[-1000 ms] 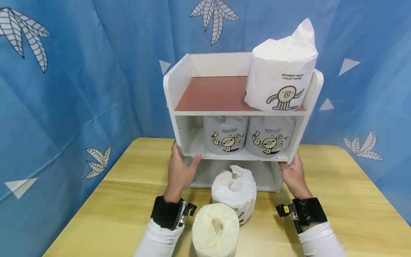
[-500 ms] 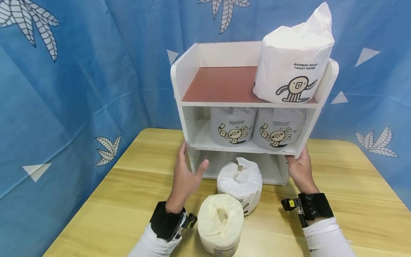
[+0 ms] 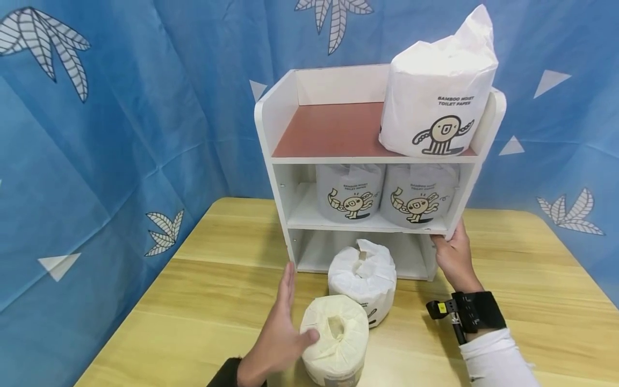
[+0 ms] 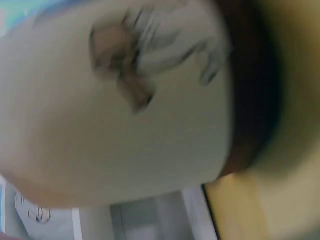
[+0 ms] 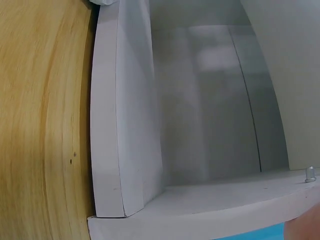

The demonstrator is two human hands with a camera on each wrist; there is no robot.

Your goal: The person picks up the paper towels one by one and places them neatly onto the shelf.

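Before a blue curtain (image 3: 121,140), the head view shows the left hand (image 3: 275,341) released, fingers straight, its thumb overlapping the upright yellow roll (image 3: 342,349), hole up, axis vertical; right of those fingertips a white roll (image 3: 369,287) stands before the white shelf (image 3: 333,129), gripped by the right hand (image 3: 456,260). A blurred printed roll (image 4: 130,145) fills the left wrist view. In the right wrist view a metal peg (image 5: 310,174) sits just beside that hand's edge.

Creased blue cloth backdrop (image 3: 116,140) — pale leaf prints (image 3: 337,27), white triangles (image 3: 59,265); round-cornered yellow wood-grain table (image 3: 203,285)
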